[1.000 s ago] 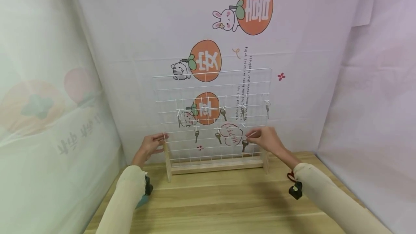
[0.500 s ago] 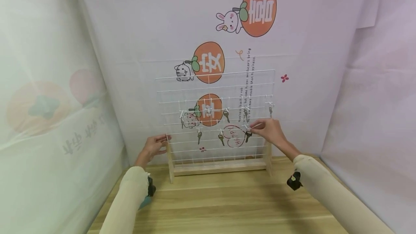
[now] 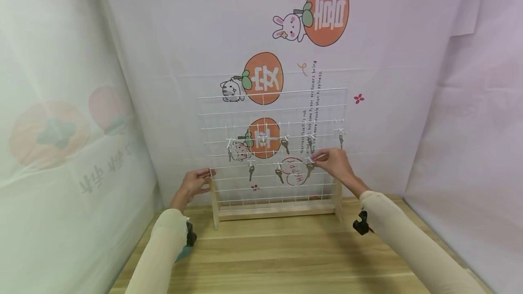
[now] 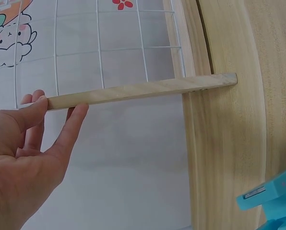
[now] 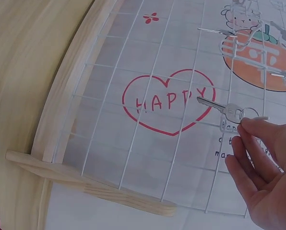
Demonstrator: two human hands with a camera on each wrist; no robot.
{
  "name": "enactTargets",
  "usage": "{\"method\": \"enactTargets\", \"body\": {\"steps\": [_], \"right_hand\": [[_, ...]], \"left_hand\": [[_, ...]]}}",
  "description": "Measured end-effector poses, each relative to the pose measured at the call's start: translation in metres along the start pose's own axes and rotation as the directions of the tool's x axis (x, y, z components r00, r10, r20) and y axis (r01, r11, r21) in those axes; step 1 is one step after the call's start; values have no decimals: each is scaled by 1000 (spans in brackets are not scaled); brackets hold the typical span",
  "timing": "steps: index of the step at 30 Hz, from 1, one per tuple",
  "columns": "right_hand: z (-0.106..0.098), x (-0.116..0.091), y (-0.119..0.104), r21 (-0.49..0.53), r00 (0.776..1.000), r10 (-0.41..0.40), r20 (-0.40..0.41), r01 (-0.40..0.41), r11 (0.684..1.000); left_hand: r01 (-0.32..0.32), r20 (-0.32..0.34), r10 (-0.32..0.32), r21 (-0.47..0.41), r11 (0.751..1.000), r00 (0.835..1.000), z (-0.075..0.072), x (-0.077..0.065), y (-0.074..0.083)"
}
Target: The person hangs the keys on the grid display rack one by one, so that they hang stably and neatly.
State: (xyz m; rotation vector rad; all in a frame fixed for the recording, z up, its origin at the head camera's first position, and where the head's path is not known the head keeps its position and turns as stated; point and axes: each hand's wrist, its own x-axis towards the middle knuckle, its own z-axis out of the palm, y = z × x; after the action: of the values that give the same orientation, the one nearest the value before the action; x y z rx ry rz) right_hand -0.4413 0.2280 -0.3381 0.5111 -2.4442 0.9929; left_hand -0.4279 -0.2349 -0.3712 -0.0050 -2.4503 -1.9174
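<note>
A white wire grid rack stands in a wooden frame, several keys hanging from its white hooks. My left hand holds the frame's left side post, with the thumb and fingers at the post's upper end in the left wrist view. At the right of the lower row, my right hand pinches a key by its split ring, right at a white hook. The blade of that key points down in the head view. To its left hang two more keys, one nearer and one farther.
Another row of keys, among them one near the middle and one at the right end, hangs higher on the grid. The rack stands on a wood-grain table. A printed white cloth hangs behind and at both sides.
My right hand has lifted the key up to the lower-row hook, then shifted slightly left there. The left hand keeps its hold on the post. The head view has shifted a little.
</note>
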Motion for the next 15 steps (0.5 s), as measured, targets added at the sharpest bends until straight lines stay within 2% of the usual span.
{"method": "enactTargets", "body": {"steps": [5,8,11,15], "right_hand": [[4,1,5,-4,1000,1,16,-1,1000],[4,-1,6,2,1000,-5,26,5,1000],[3,-7,9,-8,999,-35,13,35,999],[2,-21,18,-44,998,-68,-14,67,997]], "left_hand": [[-27,-15,27,33,999,1000,0,-2,-2],[-68,-38,73,107,992,997,1,-3,-5],[-118,-69,136,218,969,988,0,-4,-9],[-162,-92,209,365,917,974,-3,-9,-14]]}}
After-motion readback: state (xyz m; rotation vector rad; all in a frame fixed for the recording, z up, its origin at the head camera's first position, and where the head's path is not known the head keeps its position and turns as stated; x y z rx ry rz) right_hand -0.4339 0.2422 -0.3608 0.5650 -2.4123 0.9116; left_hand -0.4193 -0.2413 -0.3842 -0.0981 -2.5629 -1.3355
